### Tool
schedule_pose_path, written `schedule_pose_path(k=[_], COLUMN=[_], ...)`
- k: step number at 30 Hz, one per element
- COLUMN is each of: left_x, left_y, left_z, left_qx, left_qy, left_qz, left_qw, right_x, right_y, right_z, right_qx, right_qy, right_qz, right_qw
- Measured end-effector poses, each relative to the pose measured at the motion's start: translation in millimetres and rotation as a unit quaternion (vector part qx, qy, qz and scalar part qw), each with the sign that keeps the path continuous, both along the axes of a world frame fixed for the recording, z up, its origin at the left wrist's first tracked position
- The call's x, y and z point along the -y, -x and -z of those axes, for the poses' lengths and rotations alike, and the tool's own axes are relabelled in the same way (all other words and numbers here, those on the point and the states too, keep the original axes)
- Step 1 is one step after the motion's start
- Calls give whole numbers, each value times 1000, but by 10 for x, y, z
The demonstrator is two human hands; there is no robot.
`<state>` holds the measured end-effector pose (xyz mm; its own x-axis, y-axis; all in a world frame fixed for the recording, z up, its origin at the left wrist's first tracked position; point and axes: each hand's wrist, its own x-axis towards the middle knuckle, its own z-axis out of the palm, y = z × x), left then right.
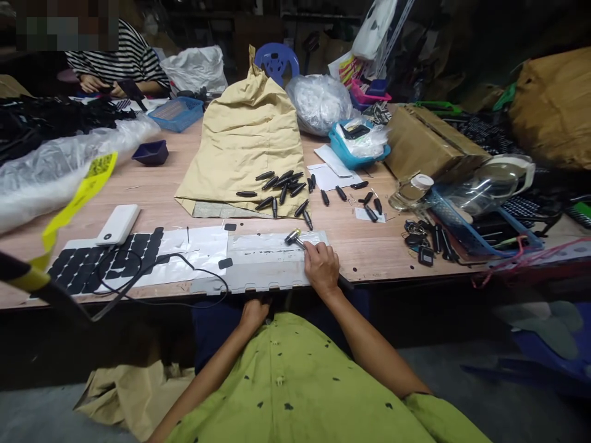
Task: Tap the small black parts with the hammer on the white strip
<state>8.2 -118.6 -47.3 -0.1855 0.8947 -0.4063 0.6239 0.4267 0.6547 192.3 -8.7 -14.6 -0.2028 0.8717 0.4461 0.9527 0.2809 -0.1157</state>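
My right hand is closed around the handle of a small hammer, whose head lies over a grey, tape-covered board at the table's front edge. Down in front of my lap, my left hand is curled just below that edge; its fingertips are hidden, so what it holds does not show. Beyond the hammer, several black tapered tube-like pieces lie on a beige cloth bag, and others are scattered to its right. A sheet of black rounded pads sits left of the board.
A white power bank with a black cable rests at the left. Rightward are a blue basket, a clear jug and a cardboard box. Across the table sits a person in a striped top.
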Motion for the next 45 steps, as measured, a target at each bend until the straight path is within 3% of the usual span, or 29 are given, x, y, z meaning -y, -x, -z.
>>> schedule_pose_path(k=[2, 4, 7, 9, 11, 13, 15, 17, 19, 22, 25, 27, 32, 36, 40, 45], left_x=[-29, -26, -97, -290, -624, -1052, -1491, -1868, -2146, -2368, -2366, -2236, -1631, -1272, -1200, -1242], left_y=[-57, -100, -111, -69, 12, 114, 215, 294, 350, 409, 462, 489, 454, 343, 245, 179], left_z=[-41, -155, -444, -666, -849, -947, -950, -882, -786, -673, -656, -694, -780, -689, -576, -567], left_qx=[-5, 42, 173, 232, 214, 111, 6, -68, -108, -132, -143, -139, -91, -85, -99, -105], left_qy=[15, 11, -2, -6, -41, -128, -202, -249, -277, -292, -292, -290, -293, -253, -232, -213], left_qz=[7, 55, 151, 175, 134, 26, -68, -112, -117, -102, -88, -78, -18, 51, 76, 66], left_qw=[1000, 998, 973, 957, 967, 985, 977, 960, 948, 942, 942, 944, 952, 962, 965, 969], right_x=[0, 1, 5, 7, 11, 16, 23, 32, 40, 48, 54, 58, 58, 24, -14, 1], right_y=[-1, -2, -5, -8, -10, -11, -10, -6, 2, 18, 32, 39, 41, 17, -29, -61], right_z=[-2, -1, 9, 19, 27, 32, 34, 31, 27, 16, 4, -1, 4, 11, 1, -37], right_qx=[3, 6, 9, 9, 8, 8, 6, 3, -1, -6, -10, -12, -16, -30, -77, -189], right_qy=[-9, -16, -21, -20, -17, -15, -12, -12, -11, 3, 17, 21, 14, 16, 36, 49], right_qz=[-2, -3, -5, -6, -8, -10, -12, -15, -15, -12, -11, -8, -5, -12, -7, -27], right_qw=[1000, 1000, 1000, 1000, 1000, 1000, 1000, 1000, 1000, 1000, 1000, 1000, 1000, 999, 996, 980])
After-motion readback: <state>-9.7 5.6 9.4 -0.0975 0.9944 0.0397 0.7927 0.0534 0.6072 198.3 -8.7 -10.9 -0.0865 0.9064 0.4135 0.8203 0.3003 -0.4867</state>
